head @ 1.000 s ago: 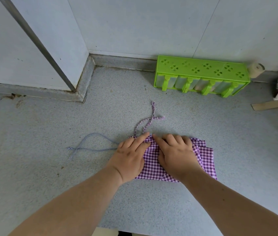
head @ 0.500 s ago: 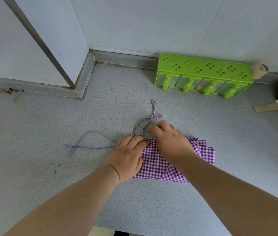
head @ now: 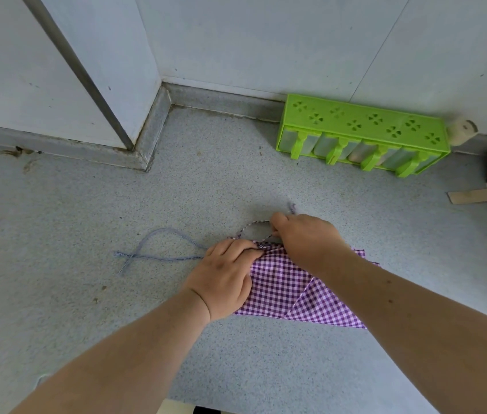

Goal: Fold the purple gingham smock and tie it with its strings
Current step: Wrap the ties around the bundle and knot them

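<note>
The left hand (head: 226, 279) presses flat on the folded purple gingham smock (head: 284, 289); the right hand's (head: 305, 237) grip pinches the checked string (head: 254, 225), best drawn taut.

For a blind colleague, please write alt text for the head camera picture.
A person's left hand presses down a folded purple gingham cloth smock on a speckled grey counter, while the right hand pinches its gingham string. A thin lilac cord lies loose at left; a green plastic ice-lolly mould stands by the wall.
</note>
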Motion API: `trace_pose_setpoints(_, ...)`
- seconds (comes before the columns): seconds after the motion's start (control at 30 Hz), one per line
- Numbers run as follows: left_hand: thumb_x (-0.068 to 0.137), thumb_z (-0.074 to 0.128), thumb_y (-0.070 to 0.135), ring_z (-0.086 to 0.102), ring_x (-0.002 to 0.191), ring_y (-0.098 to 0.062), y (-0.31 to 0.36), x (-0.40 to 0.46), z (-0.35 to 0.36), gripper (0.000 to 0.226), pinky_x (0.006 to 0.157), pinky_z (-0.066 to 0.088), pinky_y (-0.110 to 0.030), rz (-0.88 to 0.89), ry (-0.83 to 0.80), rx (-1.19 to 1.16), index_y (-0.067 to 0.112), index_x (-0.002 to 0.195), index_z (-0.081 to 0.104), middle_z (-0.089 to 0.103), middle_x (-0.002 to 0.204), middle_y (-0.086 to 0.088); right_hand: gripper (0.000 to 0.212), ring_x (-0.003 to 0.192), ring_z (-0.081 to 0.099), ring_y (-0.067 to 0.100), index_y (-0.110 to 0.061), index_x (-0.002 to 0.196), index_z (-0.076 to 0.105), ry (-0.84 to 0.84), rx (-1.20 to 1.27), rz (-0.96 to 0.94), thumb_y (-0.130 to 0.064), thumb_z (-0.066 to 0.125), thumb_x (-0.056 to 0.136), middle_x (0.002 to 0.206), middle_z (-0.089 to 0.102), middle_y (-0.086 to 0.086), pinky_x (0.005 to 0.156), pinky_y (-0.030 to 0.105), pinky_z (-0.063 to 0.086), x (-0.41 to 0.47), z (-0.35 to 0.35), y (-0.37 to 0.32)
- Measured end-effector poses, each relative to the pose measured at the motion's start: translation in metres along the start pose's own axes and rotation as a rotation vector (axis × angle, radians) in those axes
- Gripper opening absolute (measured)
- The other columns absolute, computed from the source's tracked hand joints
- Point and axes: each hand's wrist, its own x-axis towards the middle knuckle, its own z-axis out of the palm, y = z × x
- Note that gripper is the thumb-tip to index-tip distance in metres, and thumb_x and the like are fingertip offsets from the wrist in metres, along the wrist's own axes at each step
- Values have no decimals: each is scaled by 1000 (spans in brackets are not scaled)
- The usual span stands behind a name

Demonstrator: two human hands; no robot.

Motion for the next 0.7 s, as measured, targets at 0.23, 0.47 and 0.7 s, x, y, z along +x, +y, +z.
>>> trace_pose_setpoints(0.23,96,43,29,53,124,-21,-1,2,1,48,109,48,-43,-12,4,-23,17,140,57,55,137,2,9,81,54,18,-27,103,47,-28,-10,74,-18,48,105,83,50,-7,66,37,50,-4,-10,14)
trace_pose_setpoints(0.47,97,38,28,56,122,-23,0,3,1,47,108,50,-45,-32,10,-43,16,137,59,60,132,-2,23,84,53,21,-10,113,54,1,8,66,-11,40,96,99,54,7,75,35,55,-49,-23,-43)
trace_pose_setpoints(0.7,97,31,33,54,126,-17,2,7,0,48,114,45,-41,-94,-9,-94,23,133,62,61,132,6,68,104,54,28,10,152,24,-256,-227,160,-22,53,101,122,49,19,90,38,49,-75,13,-92)
